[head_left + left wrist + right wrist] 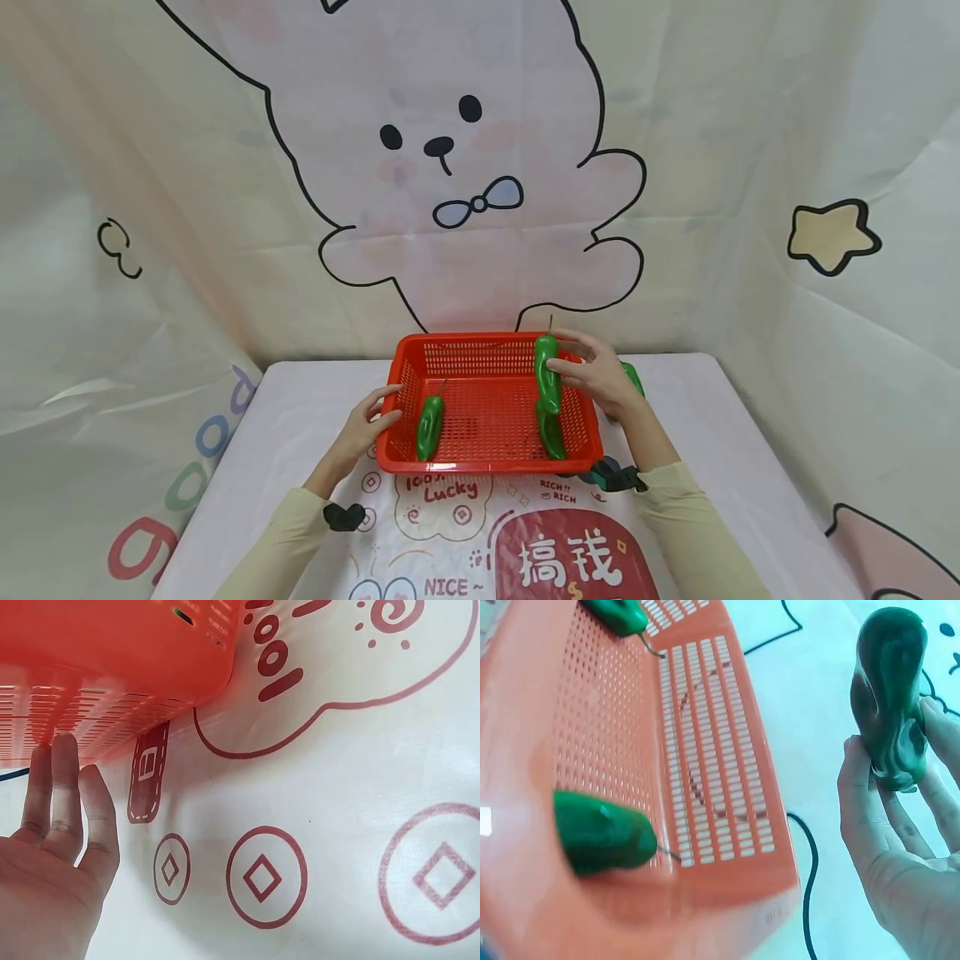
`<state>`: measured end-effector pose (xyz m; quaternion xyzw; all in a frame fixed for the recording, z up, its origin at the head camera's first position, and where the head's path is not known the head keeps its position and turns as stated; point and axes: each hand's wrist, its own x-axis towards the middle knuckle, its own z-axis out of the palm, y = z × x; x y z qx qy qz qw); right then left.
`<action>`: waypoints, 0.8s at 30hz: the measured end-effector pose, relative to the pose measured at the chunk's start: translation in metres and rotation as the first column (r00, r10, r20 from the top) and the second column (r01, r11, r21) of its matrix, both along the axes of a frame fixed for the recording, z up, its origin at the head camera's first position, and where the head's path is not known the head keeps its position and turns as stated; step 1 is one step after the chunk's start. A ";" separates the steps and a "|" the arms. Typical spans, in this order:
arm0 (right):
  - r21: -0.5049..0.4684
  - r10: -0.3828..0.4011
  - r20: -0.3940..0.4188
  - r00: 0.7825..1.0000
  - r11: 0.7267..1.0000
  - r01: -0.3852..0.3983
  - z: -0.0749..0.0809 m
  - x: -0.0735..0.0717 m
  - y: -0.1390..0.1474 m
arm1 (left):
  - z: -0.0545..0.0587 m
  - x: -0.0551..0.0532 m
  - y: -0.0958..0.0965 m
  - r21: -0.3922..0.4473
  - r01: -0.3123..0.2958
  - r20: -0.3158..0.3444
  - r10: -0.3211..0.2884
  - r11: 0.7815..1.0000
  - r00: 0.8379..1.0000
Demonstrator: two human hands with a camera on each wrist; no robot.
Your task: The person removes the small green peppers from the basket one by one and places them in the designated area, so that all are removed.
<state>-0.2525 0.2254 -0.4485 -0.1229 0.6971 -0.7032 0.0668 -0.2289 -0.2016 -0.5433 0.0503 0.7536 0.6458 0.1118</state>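
A glossy green chili pepper [547,375] is pinched in my right hand [596,375], over the right side of a red plastic basket [487,467]. The right wrist view shows the held pepper [889,682] upright between thumb and fingers. Inside the basket, one green pepper [430,429] lies at the left and another [552,437] at the right, partly hidden below the held one. My left hand [363,429] rests at the basket's left rim. Its fairly straight fingers [66,787] lie against the slotted outer wall in the left wrist view.
Another green thing [633,377] shows behind my right hand, outside the basket, mostly hidden. A printed white cloth [450,533] covers the table. A hanging sheet with a cartoon bear [450,250] rises right behind the table; similar sheets flank both sides.
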 end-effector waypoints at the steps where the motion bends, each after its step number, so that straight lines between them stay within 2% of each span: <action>1: 0.006 -0.008 -0.002 1.000 1.000 0.008 -0.001 0.001 0.003 | 0.000 0.000 0.000 0.000 -0.001 0.002 0.001 1.000 1.000; 7: 0.008 -0.044 -0.006 0.999 0.999 0.044 -0.007 0.003 0.023 | -0.001 -0.002 -0.003 -0.026 -0.026 0.009 0.026 0.999 1.000; 15: 0.068 -0.094 -0.018 0.995 0.993 0.095 -0.013 0.010 0.048 | -0.001 -0.002 -0.002 -0.035 -0.012 -0.006 0.012 0.999 1.000; 24: 0.106 -0.115 -0.008 0.993 0.988 0.115 -0.022 0.020 0.084 | -0.001 -0.002 0.000 -0.034 -0.009 -0.003 0.009 0.999 1.000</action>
